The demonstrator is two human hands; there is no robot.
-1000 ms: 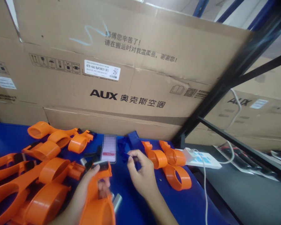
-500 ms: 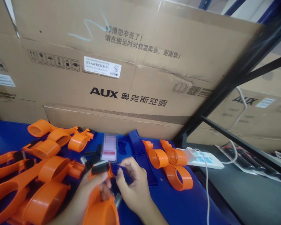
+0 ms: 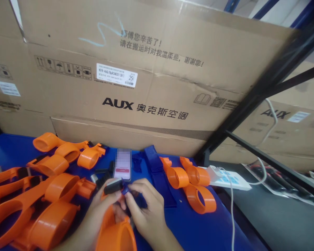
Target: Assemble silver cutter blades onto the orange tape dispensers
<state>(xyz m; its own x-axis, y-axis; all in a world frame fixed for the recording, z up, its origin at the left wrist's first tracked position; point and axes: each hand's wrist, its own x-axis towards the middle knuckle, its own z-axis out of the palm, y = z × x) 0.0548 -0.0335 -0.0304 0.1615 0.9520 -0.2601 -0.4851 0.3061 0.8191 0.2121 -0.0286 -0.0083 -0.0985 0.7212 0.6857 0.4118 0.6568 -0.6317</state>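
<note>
My left hand is closed around an orange plastic part with a wide ring at its lower end. At the part's upper end is a black piece with a light top, beside my left thumb. My right hand pinches a small blue piece against that end, between thumb and forefinger. The undersides of both grips are hidden. Behind my hands lies a phone with a lit screen, next to some black pieces.
Several orange ring parts crowd the left of the blue table. More orange parts and dark blue strips lie to the right. A cardboard box stands behind. A power strip with a white cable sits beside a black frame.
My right fingers have brought the small blue piece up against the end of the orange part, beside the black piece. The view has shifted slightly.
</note>
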